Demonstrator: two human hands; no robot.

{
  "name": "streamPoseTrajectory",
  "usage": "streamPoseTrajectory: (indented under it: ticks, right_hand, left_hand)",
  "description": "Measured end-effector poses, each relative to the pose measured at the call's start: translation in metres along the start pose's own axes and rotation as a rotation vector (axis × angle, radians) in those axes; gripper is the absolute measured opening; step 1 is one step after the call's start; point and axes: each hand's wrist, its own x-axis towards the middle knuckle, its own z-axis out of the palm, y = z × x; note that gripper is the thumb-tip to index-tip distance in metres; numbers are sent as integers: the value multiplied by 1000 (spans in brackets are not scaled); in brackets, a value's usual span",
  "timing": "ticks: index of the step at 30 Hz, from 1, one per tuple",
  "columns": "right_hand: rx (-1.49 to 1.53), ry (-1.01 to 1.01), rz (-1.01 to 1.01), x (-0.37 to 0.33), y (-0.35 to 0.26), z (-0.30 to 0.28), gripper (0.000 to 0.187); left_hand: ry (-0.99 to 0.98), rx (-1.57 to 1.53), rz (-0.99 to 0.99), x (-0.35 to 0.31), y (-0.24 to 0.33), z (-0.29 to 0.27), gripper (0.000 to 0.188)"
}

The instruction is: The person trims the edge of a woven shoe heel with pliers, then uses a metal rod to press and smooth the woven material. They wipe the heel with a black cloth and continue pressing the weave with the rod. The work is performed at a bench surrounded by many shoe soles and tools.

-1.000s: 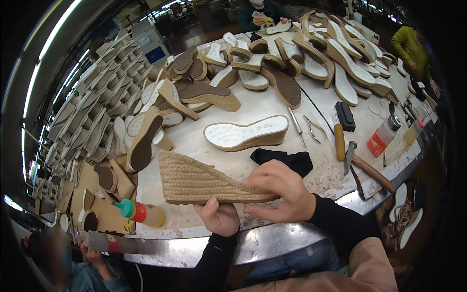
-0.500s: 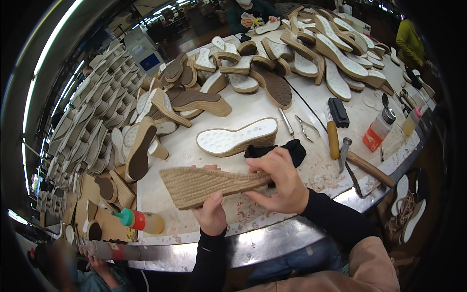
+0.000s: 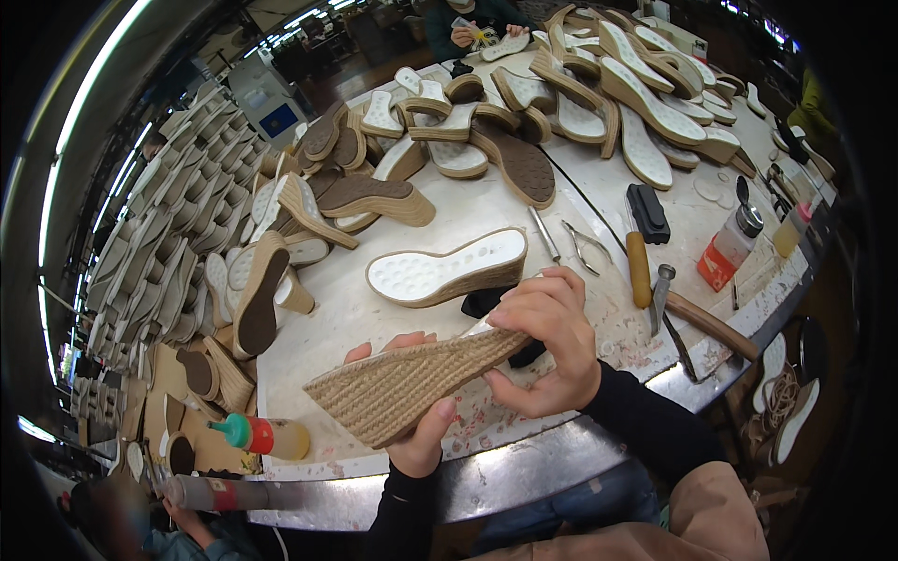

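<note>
Between both hands I hold a wedge shoe sole (image 3: 402, 383) with a braided, rope-like tan side turned toward me. My left hand (image 3: 421, 444) grips its thick heel end from below, thumb on the near side and fingertips showing behind the top edge. My right hand (image 3: 557, 346) pinches the thin toe end, fingers over the top and thumb underneath. Just beyond lies a second wedge sole (image 3: 449, 266), its white dimpled top facing up. A black cloth (image 3: 482, 301) is partly hidden behind my right hand.
Soles (image 3: 524, 159) lie heaped across the table's far side; racks of soles (image 3: 178, 215) stand left. Pliers (image 3: 585, 245), a hammer (image 3: 660, 290) and a red-labelled jar (image 3: 730, 248) lie right. A glue bottle (image 3: 267, 436) stands left. A co-worker (image 3: 477, 28) sits opposite.
The held sole has tilted, its heel end dropping lower and its toe end rising slightly, so a sliver of white top shows near my right fingers. Both hands keep their hold.
</note>
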Motion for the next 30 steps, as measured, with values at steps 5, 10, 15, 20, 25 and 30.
streamPoseTrajectory:
  ticks: [5,10,15,20,25,30]
  right_hand:
    - [3,14,10,0,1,0,50]
    - [15,21,1,-1,2,1,49]
    - [19,18,-2,-1,3,0,49]
    - [17,19,-7,-1,4,-1,49]
    - [43,44,-24,-1,8,0,51]
    - [71,43,-5,-2,11,0,51]
  left_hand:
    - [-2,9,20,-3,-3,2,84]
    - [-5,8,29,-5,-4,3,84]
    - [-28,24,33,-4,-4,4,82]
    - [-83,99,30,-2,-3,1,78]
    - [-81,62,-29,-4,-6,1,77]
    - [-85,-4,14,-5,-10,0,86]
